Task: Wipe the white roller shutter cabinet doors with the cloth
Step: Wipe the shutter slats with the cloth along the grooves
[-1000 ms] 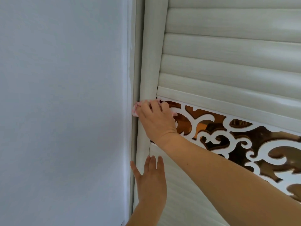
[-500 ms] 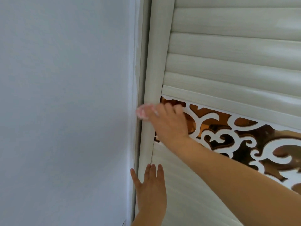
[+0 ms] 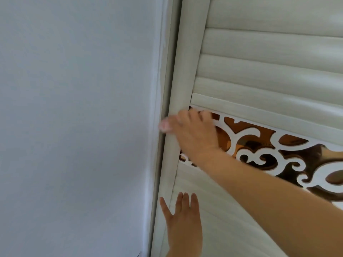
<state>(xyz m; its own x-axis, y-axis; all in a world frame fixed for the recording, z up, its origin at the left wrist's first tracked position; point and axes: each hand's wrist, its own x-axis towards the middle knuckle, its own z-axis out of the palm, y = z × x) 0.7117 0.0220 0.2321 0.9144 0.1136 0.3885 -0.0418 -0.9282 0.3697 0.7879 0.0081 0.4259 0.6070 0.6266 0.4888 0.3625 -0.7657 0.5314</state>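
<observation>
Nearest the camera, the left hand [image 3: 182, 225] lies flat on the lower slats [image 3: 232, 229] of the door, fingers straight and a little spread, holding nothing; it seems to steady the door. Further up, the right hand [image 3: 193, 134] reaches across from the right and presses a pink cloth [image 3: 164, 125] on the rounded frame post [image 3: 178, 93], at the height of the carved panel [image 3: 259, 143]. Only a small blurred edge of the cloth shows past the fingertips, near the wall [image 3: 74, 108]; the fingers look bent over it, but I cannot tell the grip exactly.

I judge that the step in hand is wiping the post at the door's left edge. The next move probably calls for sliding the cloth along the post with even pressure. Behind, the upper slats [image 3: 278, 71] are apart from both hands.
</observation>
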